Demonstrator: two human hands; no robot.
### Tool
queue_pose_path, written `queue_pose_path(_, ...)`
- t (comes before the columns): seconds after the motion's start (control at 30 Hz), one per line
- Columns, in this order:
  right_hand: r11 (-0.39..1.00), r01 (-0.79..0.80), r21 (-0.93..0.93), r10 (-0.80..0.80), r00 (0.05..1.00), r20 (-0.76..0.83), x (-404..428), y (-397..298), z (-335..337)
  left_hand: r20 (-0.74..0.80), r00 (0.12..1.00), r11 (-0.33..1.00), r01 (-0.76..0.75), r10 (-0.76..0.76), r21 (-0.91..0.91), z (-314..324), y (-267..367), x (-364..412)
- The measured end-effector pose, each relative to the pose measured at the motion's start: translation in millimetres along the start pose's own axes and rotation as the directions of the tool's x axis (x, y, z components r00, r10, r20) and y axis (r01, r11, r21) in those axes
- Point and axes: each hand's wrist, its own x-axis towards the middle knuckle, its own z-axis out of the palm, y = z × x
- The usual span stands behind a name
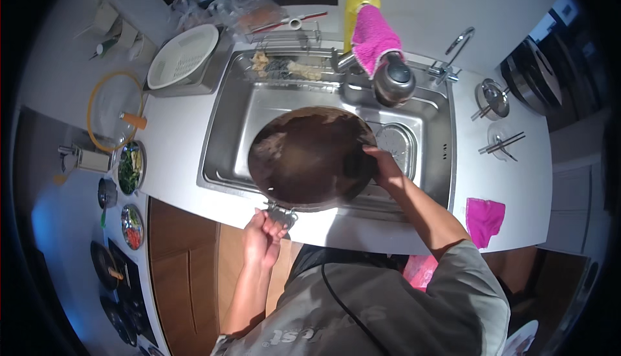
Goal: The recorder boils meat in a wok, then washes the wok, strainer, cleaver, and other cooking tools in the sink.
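Note:
A large round dark-brown board (310, 159), which looks like a wooden chopping board, is held above the sink (233, 128). Pale worn patches mark its upper and left parts. My right hand (385, 167) grips its right edge. At the near edge, my left hand (262, 237) has its fingers curled around a metal handle (282, 216) fixed to the rim. The board hides much of the basin. Beyond its right edge, a round drain cover (395, 145) is partly visible.
The faucet (345, 60), a pink cloth (376, 36) and a metal pot-like vessel (395, 79) stand behind the board. A white colander (184, 57) sits at left. Another pink cloth (485, 220) and glass bowls with chopsticks (502, 142) lie right. Vegetable plates (130, 167) line the left counter.

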Motion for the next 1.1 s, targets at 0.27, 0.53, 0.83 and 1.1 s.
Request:
queue_pose_path(0.27,0.988,-0.045,-0.148,-0.015,0.926,-0.378,-16.7,-43.6,-45.4,0.102,0.961,0.961,0.243,-0.257,0.133,66.5,-30.6,40.9)
queue_pose_path(0.53,-0.156,0.120,-0.980,-0.403,0.898,0.175,11.0,-79.0,-23.0,0.192,0.918,0.938,0.336,-0.346,0.083,73.9,-62.9,50.4)
queue_pose_path(0.83,-0.115,0.741,-0.662,-0.483,0.541,0.689,99.6,-132.0,111.8,0.246,0.904,0.934,0.318,-0.350,0.162,80.0,-65.3,44.7)
queue_pose_path(1.1,-0.385,0.593,-0.708,-0.425,0.567,0.706,60.9,-35.0,111.1,0.313,0.879,0.932,0.321,-0.359,0.169,74.1,-63.5,46.5)
